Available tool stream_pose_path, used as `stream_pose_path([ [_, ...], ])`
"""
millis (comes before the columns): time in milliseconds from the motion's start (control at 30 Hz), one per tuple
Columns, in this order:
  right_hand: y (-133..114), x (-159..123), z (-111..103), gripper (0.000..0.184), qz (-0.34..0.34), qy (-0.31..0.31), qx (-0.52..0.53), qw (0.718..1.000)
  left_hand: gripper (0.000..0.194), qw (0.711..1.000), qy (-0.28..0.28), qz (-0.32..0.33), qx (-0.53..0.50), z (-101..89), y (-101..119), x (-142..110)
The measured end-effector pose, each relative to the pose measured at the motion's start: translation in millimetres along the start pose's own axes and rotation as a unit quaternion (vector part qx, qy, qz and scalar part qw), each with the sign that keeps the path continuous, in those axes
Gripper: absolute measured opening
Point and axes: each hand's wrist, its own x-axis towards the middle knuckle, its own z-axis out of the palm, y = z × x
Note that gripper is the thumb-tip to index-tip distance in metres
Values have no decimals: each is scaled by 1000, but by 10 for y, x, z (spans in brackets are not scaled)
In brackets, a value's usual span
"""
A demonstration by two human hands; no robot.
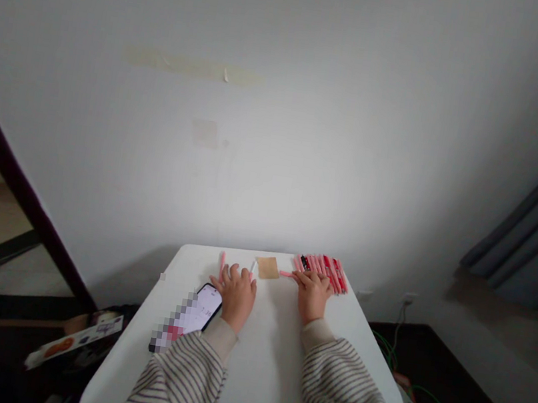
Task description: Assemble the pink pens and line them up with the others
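At the lower centre of the frame, a white table (265, 362) is shown against a wall. The left hand (235, 291) is laid palm down with its fingers spread, flanked by a pink stick (222, 259) and a white-tipped stick (253, 269); whether either is gripped cannot be told. Right of centre, another pink stick (286, 274) is touched at one end by the bunched fingertips of the right hand (312, 294); a firm grip cannot be confirmed. Between the hands, a brown square (268, 268) is seen. Beyond the right hand, pink and red sticks (327, 269) are lined up. Lower left of centre, a phone (202, 309) is placed beside the left hand.
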Motion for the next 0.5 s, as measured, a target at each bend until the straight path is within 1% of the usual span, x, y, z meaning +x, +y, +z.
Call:
stream_pose_path([
  [233,-42,-5,-12,19,-16,-23,8,1000,23,997,-26,31,-63,36,8,-11],
  [367,-57,-10,-10,18,-42,-37,8,998,22,994,-37,58,-82,72,5,-29],
  [500,-85,-17,-26,17,-67,-53,7,996,19,993,-52,58,-89,94,12,-38],
])
